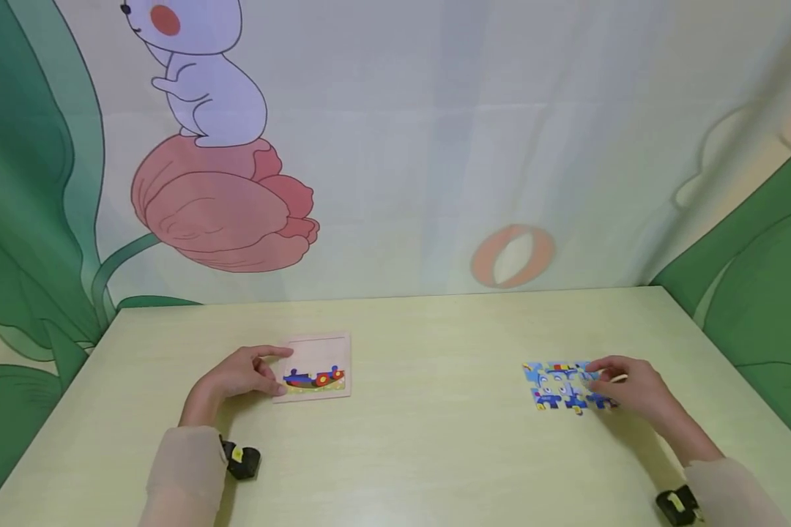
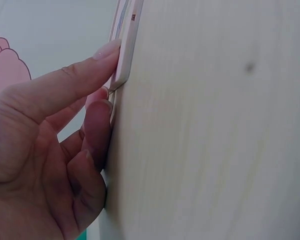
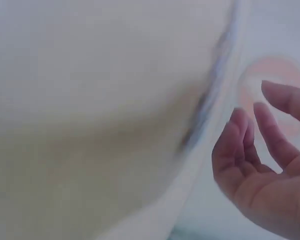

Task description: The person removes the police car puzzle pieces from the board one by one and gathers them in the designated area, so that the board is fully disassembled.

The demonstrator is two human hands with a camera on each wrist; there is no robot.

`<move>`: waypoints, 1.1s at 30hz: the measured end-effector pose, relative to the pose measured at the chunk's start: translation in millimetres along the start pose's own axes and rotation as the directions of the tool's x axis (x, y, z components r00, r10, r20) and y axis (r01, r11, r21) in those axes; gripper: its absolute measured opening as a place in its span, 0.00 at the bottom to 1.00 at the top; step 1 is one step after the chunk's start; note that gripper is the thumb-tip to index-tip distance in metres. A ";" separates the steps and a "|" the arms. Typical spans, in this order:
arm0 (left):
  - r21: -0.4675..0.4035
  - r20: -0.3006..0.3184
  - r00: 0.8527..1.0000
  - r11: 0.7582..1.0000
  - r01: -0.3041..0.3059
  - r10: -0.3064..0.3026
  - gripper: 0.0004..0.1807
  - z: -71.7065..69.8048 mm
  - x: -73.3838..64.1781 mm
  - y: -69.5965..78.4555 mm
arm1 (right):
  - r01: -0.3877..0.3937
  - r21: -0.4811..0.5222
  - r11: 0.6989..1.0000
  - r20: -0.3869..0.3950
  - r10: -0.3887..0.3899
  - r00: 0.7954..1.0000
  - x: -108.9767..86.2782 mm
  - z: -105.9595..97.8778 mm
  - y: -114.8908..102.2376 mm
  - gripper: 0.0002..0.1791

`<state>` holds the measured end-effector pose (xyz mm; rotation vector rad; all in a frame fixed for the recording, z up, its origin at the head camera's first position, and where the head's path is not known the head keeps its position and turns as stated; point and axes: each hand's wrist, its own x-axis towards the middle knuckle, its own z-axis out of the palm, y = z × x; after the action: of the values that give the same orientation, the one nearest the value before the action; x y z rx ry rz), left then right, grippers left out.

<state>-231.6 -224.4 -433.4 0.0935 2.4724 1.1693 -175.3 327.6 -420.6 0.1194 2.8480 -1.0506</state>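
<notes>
Toward the left of the table lies a square jigsaw tray (image 1: 316, 355) with a pale frame; joined pieces in blue, red and yellow fill its lower part, and its upper part is bare. My left hand (image 1: 244, 373) holds the tray by its left side, thumb at the lower left corner, index finger higher up. The left wrist view shows the thumb (image 2: 107, 52) against the tray's edge (image 2: 126, 60), other fingers curled below. At the right, my right hand (image 1: 633, 384) is over the loose blue jigsaw pieces (image 1: 554, 384). Its fingers (image 3: 230, 145) are loosely bent and apart, with nothing visible between them.
The pale wooden table (image 1: 435, 439) spreads between the two hands. Behind it hangs a printed curtain (image 1: 395, 161) with a white animal on a pink flower, and green leaf shapes flank both sides. A black wrist camera (image 1: 242, 461) sits at the left cuff, another (image 1: 677, 505) at the right.
</notes>
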 end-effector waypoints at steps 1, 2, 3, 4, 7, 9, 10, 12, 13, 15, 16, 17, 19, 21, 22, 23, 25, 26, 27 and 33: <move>0.001 -0.003 1.000 1.000 0.007 -0.007 0.36 0.0 -0.2 -0.5 | 0.024 0.033 0.999 0.014 -0.025 1.000 1.2 5.5 -10.8 0.19; 0.000 -0.007 1.000 1.000 0.013 -0.013 0.36 0.0 -0.3 -0.9 | 0.050 0.062 0.997 0.033 -0.052 0.998 3.2 12.2 -21.8 0.19; -0.001 -0.010 1.000 1.000 0.018 -0.018 0.35 0.1 -0.3 -1.3 | 0.073 0.096 0.993 0.058 -0.079 0.995 5.4 19.1 -34.0 0.18; -0.001 -0.012 1.000 1.000 0.021 -0.021 0.35 0.3 -0.4 -1.5 | 0.099 0.132 0.986 0.078 -0.110 0.991 7.5 27.0 -46.2 0.17; -0.007 -0.012 1.000 1.000 0.023 -0.023 0.35 1.6 0.3 -2.1 | 0.176 0.250 0.952 0.135 -0.214 0.967 16.2 53.0 -80.5 0.15; -0.009 -0.012 1.000 1.000 0.024 -0.024 0.35 3.0 0.9 -2.2 | 0.203 0.320 0.926 0.174 -0.268 0.948 21.3 71.9 -104.0 0.15; -0.008 -0.013 1.000 1.000 0.025 -0.025 0.35 3.7 1.2 -2.1 | 0.206 0.349 0.914 0.194 -0.286 0.938 23.7 81.6 -115.8 0.15; -0.008 -0.017 0.999 1.000 0.027 -0.027 0.35 4.7 1.6 -2.0 | 0.219 0.378 0.899 0.228 -0.320 0.920 28.0 100.8 -140.0 0.15; -0.008 -0.019 0.999 1.000 0.026 -0.026 0.35 5.0 2.1 -2.4 | 0.218 0.381 0.898 0.240 -0.324 0.915 29.8 110.5 -152.3 0.14; -0.011 -0.020 0.999 1.000 0.025 -0.025 0.35 5.2 2.2 -2.4 | 0.219 0.387 0.896 0.259 -0.333 0.907 32.6 128.5 -175.7 0.14; -0.012 -0.021 0.999 1.000 0.025 -0.025 0.35 5.3 2.2 -2.3 | 0.219 0.387 0.896 0.267 -0.336 0.903 33.7 136.7 -186.8 0.14; -0.015 -0.021 0.999 1.000 0.024 -0.024 0.35 5.3 2.1 -2.4 | 0.213 0.389 0.896 0.276 -0.335 0.901 34.8 144.8 -197.2 0.14; -0.018 -0.023 0.999 0.999 0.027 -0.027 0.35 5.3 2.1 -2.7 | 0.201 0.393 0.897 0.293 -0.329 0.898 36.7 161.1 -215.8 0.14; -0.017 -0.026 0.999 0.999 0.033 -0.034 0.35 5.2 2.1 -2.9 | 0.189 0.403 0.896 0.314 -0.329 0.891 38.8 177.1 -230.9 0.14; -0.014 -0.026 0.999 0.999 0.035 -0.035 0.35 5.1 2.3 -3.3 | 0.187 0.405 0.895 0.322 -0.331 0.887 40.0 185.3 -237.6 0.14; -0.012 -0.025 0.999 0.999 0.035 -0.035 0.35 4.7 2.6 -3.6 | 0.186 0.401 0.897 0.326 -0.329 0.886 41.1 193.0 -244.1 0.15; -0.009 -0.024 0.999 0.999 0.032 -0.032 0.35 3.6 3.3 -3.9 | 0.186 0.394 0.900 0.331 -0.328 0.885 43.7 208.5 -254.8 0.14; -0.009 -0.024 0.999 1.000 0.028 -0.029 0.35 3.1 3.5 -3.8 | 0.186 0.392 0.901 0.332 -0.327 0.885 44.8 215.7 -259.3 0.14; -0.008 -0.021 1.000 1.000 0.023 -0.023 0.35 2.5 3.6 -3.6 | 0.195 0.383 0.903 0.329 -0.330 0.885 45.3 221.6 -263.7 0.14; -0.016 -0.010 1.000 1.000 0.000 0.000 0.35 -1.1 2.7 -3.3 | 0.228 0.309 0.924 0.330 -0.328 0.885 48.6 247.1 -278.5 0.13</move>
<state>-234.2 -226.7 -436.2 0.0830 2.4712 1.1921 -236.6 -42.6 -434.5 -0.4444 2.4125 -1.3342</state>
